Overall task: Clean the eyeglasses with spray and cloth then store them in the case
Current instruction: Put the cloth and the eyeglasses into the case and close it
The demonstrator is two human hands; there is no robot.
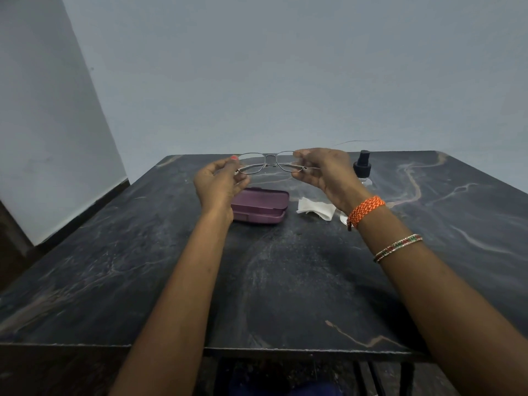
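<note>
A: Where are the eyeglasses (270, 164) right now?

B: Up in the air above the far half of the table (285, 281), held between both hands. The thin metal frame runs left to right, lenses facing away, with the temples folded in behind the front.

A: How are the hands on them?

B: The left hand (220, 184) pinches the left end of the frame between thumb and fingertips, fingers curled. The right hand (323, 172) grips the right end the same way, by the hinge. The two hands are apart, a frame's width between them.

A: And the case?

B: The purple case (261, 205) lies closed on the table, below the glasses and just right of the left wrist, partly hidden by it.

A: Cloth and spray?

B: The white cloth (315, 207) lies crumpled just right of the case, near the right wrist. The spray bottle (362, 170) stands upright beyond the right hand, on the far right, black nozzle on top; its clear body is mostly hidden by the hand.

A: Anything on the arms?

B: An orange woven band (365, 210) on the right wrist, and a beaded bangle (398, 247) nearer on the forearm
</note>
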